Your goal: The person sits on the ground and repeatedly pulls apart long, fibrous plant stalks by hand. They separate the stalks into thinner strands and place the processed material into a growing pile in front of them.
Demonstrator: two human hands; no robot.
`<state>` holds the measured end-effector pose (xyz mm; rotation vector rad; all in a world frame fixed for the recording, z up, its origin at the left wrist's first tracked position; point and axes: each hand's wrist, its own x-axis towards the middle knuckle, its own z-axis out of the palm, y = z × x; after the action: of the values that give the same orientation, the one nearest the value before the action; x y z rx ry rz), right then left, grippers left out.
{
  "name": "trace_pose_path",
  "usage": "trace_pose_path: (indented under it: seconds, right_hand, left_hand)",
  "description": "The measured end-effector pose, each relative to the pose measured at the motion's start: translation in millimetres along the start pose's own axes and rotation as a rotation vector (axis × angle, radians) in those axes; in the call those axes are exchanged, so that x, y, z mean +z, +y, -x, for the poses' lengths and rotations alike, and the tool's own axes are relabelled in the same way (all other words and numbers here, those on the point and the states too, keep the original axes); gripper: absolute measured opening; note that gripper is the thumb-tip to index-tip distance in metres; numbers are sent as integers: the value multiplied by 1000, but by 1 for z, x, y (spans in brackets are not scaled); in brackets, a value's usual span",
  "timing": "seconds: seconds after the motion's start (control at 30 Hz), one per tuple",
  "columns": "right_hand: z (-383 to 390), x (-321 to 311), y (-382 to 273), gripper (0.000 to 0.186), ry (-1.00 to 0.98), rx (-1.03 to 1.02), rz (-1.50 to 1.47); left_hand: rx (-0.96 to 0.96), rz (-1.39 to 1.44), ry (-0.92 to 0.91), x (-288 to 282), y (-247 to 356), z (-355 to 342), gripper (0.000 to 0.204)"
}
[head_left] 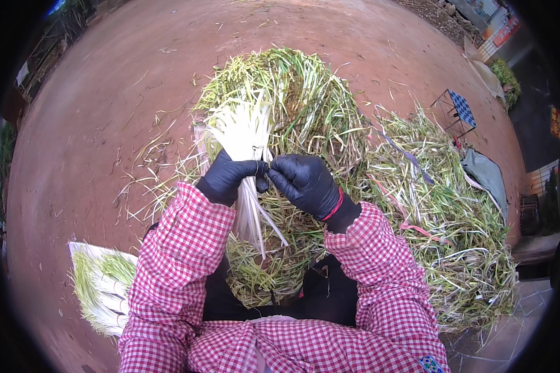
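Observation:
Over my lap, my left hand [226, 179], in a black glove, is wrapped round a bundle of white and pale green chives [241, 130]. Its cut white ends fan out away from me, while the thin leaves hang down toward my lap. A thin dark tie appears to circle the bundle just above the fingers. Close against its right side, my right hand [305, 180], also gloved in black with a red band at the wrist, is closed in a pinch. Whatever lies between those fingertips is too small to make out. Loose chives [292, 93] are heaped beyond and below both hands.
A second large heap of chives [442, 248] spreads at my right, with a purple strap [410, 155] across it. Behind it stand a small blue-checked folding stool [462, 109] and a grey cloth bag [486, 179]. Several bundles [109, 289] lie on a white sheet at my left.

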<state>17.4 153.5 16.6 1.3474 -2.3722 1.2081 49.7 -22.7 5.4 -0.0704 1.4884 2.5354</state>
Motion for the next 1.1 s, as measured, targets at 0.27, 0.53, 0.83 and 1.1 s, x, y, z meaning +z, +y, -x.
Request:
trace_pose_path:
  seconds: [0.27,0.53,0.83,1.1]
  right_hand:
    - [8,2,-2,6,-109,403,-661]
    - [8,4,-6,5,-27,0,-130]
    - [19,-32,-72,7,-573,185,-1207]
    - [35,-163,-113,4,-44,-750,-1348]
  left_hand:
    - [0,-60,-8,6,1,5,37]
    - [54,7,-7,-1,-14,2,38]
    - [52,15,157,-8,-25,-9,31]
    - [-13,-179,428,-42,-24,-32,31]
